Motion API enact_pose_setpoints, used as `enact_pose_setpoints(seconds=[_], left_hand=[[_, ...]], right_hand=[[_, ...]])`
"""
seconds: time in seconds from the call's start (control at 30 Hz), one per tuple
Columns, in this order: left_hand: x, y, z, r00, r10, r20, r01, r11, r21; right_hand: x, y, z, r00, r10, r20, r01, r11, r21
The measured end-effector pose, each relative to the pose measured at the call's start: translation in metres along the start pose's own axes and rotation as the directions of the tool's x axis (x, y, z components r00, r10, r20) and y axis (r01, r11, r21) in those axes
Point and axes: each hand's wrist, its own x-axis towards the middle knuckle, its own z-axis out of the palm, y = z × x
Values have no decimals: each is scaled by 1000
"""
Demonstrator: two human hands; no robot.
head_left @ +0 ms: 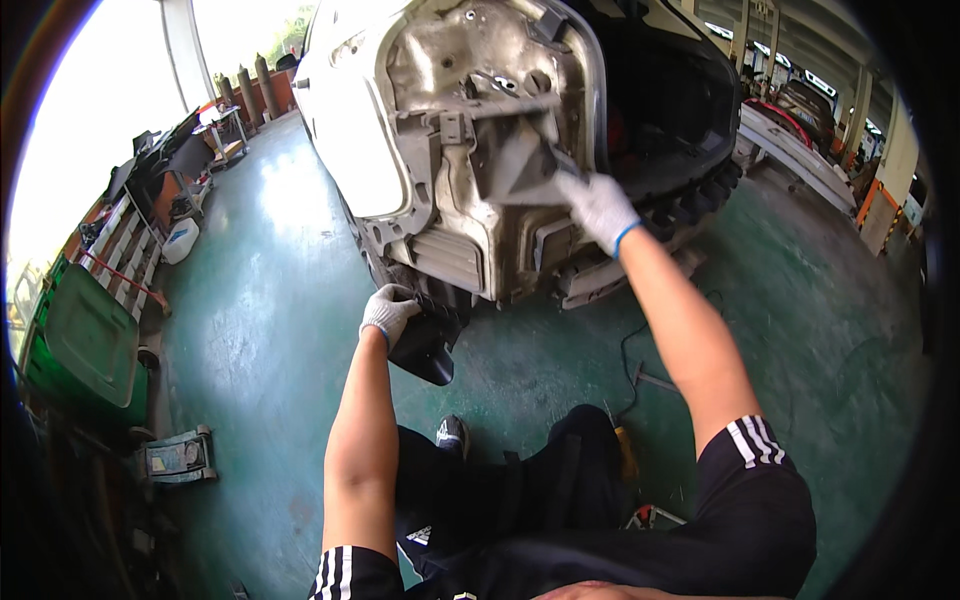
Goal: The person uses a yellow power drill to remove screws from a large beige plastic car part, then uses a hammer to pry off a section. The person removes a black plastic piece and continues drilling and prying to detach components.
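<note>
The rear of a white car (345,140) stands in front of me, stripped down to metal bodywork (435,185) around its rear corner. My gloved left hand (390,312) is closed on a black plastic piece (425,350) hanging low at the car's left corner. Higher up, my gloved right hand (597,205) reaches to the body, its fingers closed around a dark grey object smeared by motion, which I cannot make out clearly. Behind it, the dark opening (660,80) of the car's rear shows on the right.
A green bin (85,335), a white jug (180,241) and racks (125,260) line the left, with gas cylinders (265,90) farther back. A wheeled item (178,458) sits low left. A cable (625,365) and metal bar (660,383) lie by my right leg. A lift (785,160) stands back right.
</note>
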Motion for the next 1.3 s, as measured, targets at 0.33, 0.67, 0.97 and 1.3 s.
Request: enact_pose_setpoints(seconds=[0.33, 0.67, 0.97, 1.3], left_hand=[[-2, 19, -2, 997, 24, -74, -22, 999, 29], [10, -5, -12, 996, 27, -86, -24, 999, 40], [14, -4, -19, 992, 42, -121, -32, 996, 80], [-11, -7, -42, 975, 26, -221, -5, 996, 95]], right_hand=[[-2, -9, -17, 970, -225, -89, 221, 974, -50], [-6, -92, -69, 957, -283, 63, 265, 768, -583], [-71, 10, 83, 981, 189, 36, -190, 920, 343], [-37, -13, 12, 943, -200, -267, 203, 979, -15]])
